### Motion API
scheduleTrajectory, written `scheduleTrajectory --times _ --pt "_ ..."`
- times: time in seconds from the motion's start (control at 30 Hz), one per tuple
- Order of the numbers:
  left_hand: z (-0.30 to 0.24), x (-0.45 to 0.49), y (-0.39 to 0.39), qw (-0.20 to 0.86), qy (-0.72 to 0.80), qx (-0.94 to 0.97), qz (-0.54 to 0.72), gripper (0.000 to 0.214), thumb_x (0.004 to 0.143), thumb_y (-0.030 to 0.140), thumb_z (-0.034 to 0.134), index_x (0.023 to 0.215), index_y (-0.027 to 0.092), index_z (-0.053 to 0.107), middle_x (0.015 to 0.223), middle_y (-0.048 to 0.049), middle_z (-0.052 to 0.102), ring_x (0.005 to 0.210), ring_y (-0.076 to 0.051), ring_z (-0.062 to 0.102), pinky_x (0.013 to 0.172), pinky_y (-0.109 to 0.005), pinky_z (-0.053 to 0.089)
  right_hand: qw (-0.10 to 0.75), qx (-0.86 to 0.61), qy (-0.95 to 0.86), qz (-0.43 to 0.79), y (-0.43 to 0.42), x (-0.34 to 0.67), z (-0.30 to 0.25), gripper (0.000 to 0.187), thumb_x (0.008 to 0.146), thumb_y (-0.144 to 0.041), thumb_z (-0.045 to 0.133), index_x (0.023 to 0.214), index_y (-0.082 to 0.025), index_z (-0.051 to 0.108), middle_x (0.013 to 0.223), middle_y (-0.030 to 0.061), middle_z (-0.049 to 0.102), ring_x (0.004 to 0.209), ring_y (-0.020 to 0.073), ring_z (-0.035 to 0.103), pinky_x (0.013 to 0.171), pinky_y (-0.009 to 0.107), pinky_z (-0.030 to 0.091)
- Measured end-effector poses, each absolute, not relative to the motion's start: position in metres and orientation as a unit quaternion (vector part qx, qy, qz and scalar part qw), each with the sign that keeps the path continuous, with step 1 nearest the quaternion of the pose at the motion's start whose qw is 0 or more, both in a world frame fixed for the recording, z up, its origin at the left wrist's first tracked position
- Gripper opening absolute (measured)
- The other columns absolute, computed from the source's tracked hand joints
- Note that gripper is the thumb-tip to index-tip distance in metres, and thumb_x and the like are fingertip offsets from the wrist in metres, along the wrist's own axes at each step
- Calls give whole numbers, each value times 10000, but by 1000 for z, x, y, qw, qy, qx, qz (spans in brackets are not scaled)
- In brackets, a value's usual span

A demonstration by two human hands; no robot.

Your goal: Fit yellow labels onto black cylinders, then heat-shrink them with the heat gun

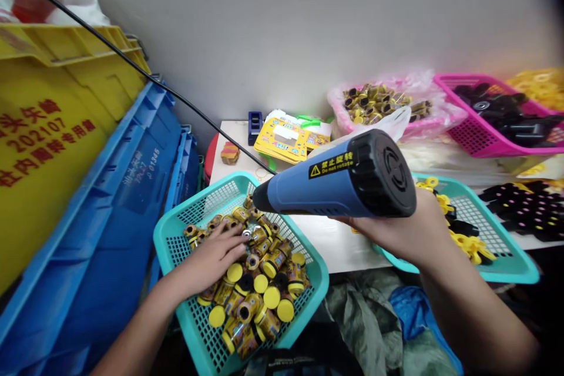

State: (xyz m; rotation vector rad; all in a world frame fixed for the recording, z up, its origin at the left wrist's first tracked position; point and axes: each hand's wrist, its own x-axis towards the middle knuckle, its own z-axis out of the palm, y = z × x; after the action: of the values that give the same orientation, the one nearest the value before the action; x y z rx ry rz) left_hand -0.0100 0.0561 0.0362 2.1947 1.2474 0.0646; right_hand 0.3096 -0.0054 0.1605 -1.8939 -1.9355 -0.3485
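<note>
My left hand (219, 254) lies over a teal basket (318, 276), its fingers stretched out and resting on a heap of small printed bottles (259, 284) with yellow caps. A small silvery round piece (247, 235) shows by its fingertips. Wrapped round the handle of a blue and black heat gun (315, 185), my right hand (396, 226) is closed; the handle and most of the fingers are hidden behind the barrel. The gun's narrow black end points left, above the basket's far right side. Its broad vented end faces me.
Blue crates (101, 205) and a yellow crate (48, 123) stand at left. A black cable (176, 94) crosses in front of them. Yellow cards (282, 140), a pink basket of bottles (383, 106), another with black parts (506, 117), and a second teal basket (497, 247) occupy the table.
</note>
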Motion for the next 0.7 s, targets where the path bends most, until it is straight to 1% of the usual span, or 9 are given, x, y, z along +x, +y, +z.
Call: scheduleTrajectory --times 0.07,0.13,0.2,0.33,0.43,0.6,0.7 --pt "54 -19 47 348 458 817 30 505 912 576 370 1263 325 634 1409 -7 555 1355 -285 451 1115 -498 349 200 -677 -697 -128 -5 309 161 444 713 -634 593 575 -213 622 583 58 655 566 246 638 484 277 377" --pt "65 -34 43 363 481 795 71 539 894 603 379 1244 297 651 1340 -31 618 1251 -266 567 1076 -452 414 203 -673 -699 -127 -3 308 160 436 712 -632 595 579 -218 622 591 57 658 579 251 641 493 282 384" --pt "68 -51 40 357 516 770 118 553 869 627 405 1183 273 691 1264 -46 671 1182 -268 621 1033 -427 460 211 -667 -704 -126 -2 307 159 432 724 -631 593 600 -220 638 608 55 666 584 242 639 493 277 380" --pt "57 -80 32 325 576 729 178 547 821 658 468 1087 261 734 1169 -44 720 1118 -287 658 973 -424 510 215 -653 -717 -117 -1 305 159 433 746 -624 598 613 -215 652 606 51 664 581 217 629 499 260 366" --pt "50 -95 22 314 597 710 202 526 810 660 485 1054 272 744 1124 -31 740 1071 -283 682 931 -395 542 211 -650 -721 -113 1 302 159 453 747 -636 594 613 -207 651 601 55 663 566 210 625 499 257 355" --pt "46 -101 23 303 611 695 228 508 816 646 483 1021 265 749 1096 -35 751 1059 -285 685 942 -392 540 210 -642 -729 -115 3 294 157 475 784 -637 567 643 -192 656 629 62 671 569 191 621 503 252 338" --pt "39 -82 42 279 603 714 222 484 843 604 459 1015 249 739 1126 -55 740 1088 -283 669 978 -409 514 223 -631 -734 -114 6 287 155 498 772 -678 556 677 -200 662 650 54 678 586 187 623 517 249 349"
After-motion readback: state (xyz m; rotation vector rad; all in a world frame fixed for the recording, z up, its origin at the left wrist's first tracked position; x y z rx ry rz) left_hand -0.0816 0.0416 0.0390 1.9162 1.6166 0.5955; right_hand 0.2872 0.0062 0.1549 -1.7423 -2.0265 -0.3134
